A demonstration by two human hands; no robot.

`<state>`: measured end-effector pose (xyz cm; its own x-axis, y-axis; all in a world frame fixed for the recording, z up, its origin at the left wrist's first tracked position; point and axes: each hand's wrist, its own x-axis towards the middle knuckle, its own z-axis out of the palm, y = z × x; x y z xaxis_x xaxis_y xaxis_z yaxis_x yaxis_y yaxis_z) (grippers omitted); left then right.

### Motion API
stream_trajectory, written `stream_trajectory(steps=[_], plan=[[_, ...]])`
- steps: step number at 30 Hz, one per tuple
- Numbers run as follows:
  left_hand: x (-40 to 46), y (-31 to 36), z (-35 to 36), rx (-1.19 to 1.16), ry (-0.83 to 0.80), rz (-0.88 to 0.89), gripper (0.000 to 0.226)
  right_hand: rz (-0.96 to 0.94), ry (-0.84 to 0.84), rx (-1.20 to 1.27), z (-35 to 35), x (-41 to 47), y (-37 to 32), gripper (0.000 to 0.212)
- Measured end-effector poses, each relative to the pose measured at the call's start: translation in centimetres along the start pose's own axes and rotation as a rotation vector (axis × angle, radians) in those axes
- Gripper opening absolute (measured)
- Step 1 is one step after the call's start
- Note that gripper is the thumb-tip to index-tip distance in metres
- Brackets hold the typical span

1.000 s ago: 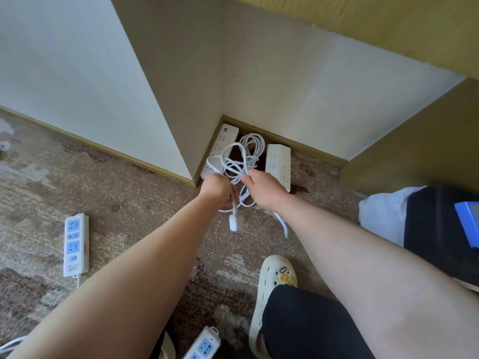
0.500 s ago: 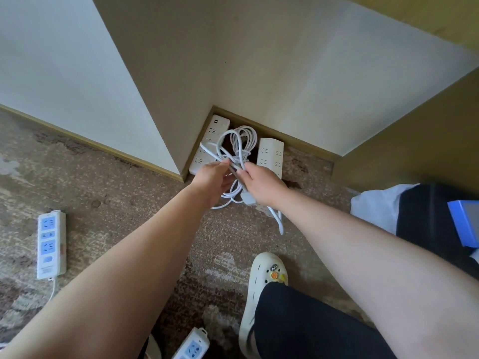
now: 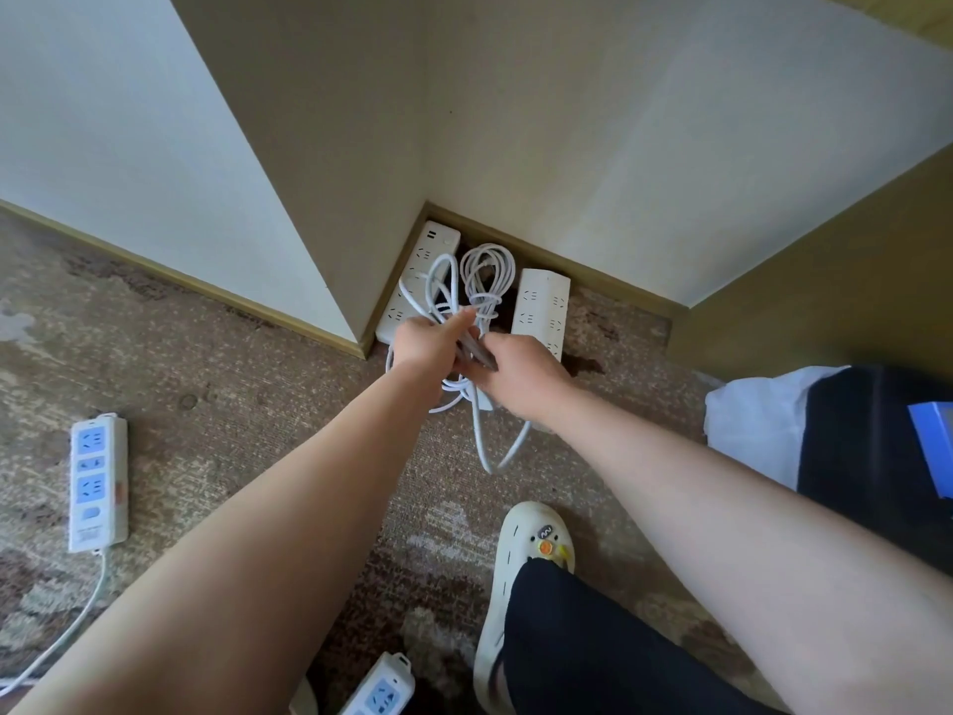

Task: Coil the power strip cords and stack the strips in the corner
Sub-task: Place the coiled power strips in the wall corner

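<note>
Two white power strips lie in the wall corner: one along the left wall, the other to its right. Between them a white cord is looped into a loose coil. My left hand grips the cord loops, index finger stretched forward. My right hand holds the same cord bundle from the right; a loose loop hangs down below both hands. The plug is mostly hidden under my right hand.
A white-and-blue power strip lies on the carpet at the left, its cord trailing toward the bottom edge. Another blue-socket strip pokes in at the bottom. My cream shoe stands near. A black and white bag sits at the right.
Both hands moved forward toward the corner with the cord. The plug that dangled below them is now tucked under my right hand, and a long loop hangs lower.
</note>
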<state>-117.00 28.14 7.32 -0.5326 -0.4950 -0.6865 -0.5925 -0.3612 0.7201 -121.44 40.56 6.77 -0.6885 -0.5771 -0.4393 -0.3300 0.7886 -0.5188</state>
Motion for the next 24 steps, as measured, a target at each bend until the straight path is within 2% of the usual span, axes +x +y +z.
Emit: stream_trajectory(steps=[4,5,7,8,9,10,12,15,21,24], plan=[[0.3,0.8,-0.2,-0.043,0.039,0.021,0.027,0.02,0.064,-0.03,1.1,-1.3,1.9,0.049],[0.5,1.1,-0.2,-0.046,0.041,0.033,0.027,0.032,0.035,0.031,1.5,-1.8,2.3,0.064],[0.8,1.5,0.1,-0.069,0.025,0.045,0.027,0.075,-0.012,0.226,2.4,-2.8,2.5,0.111],[0.9,1.6,0.4,-0.091,0.011,0.047,0.026,0.087,-0.013,0.293,2.9,-2.9,2.5,0.122],[0.9,1.7,0.7,-0.105,0.004,0.052,0.027,0.096,-0.003,0.342,3.2,-2.9,2.3,0.122],[1.0,1.6,1.0,-0.113,0.006,0.056,0.028,0.105,0.011,0.375,3.5,-2.8,2.2,0.116],[1.2,1.5,1.5,-0.156,0.008,0.038,0.028,0.111,0.058,0.413,3.7,-2.5,2.0,0.09],[1.7,1.4,2.1,-0.224,-0.007,0.021,0.025,0.116,0.167,0.359,4.0,-2.1,2.0,0.058],[2.4,1.1,3.7,-0.064,-0.086,0.118,0.021,0.204,0.273,0.21,4.6,-0.3,2.2,0.032],[2.8,-0.4,3.2,0.084,-0.143,0.209,0.021,0.172,0.269,0.192,5.0,0.6,2.5,0.038]])
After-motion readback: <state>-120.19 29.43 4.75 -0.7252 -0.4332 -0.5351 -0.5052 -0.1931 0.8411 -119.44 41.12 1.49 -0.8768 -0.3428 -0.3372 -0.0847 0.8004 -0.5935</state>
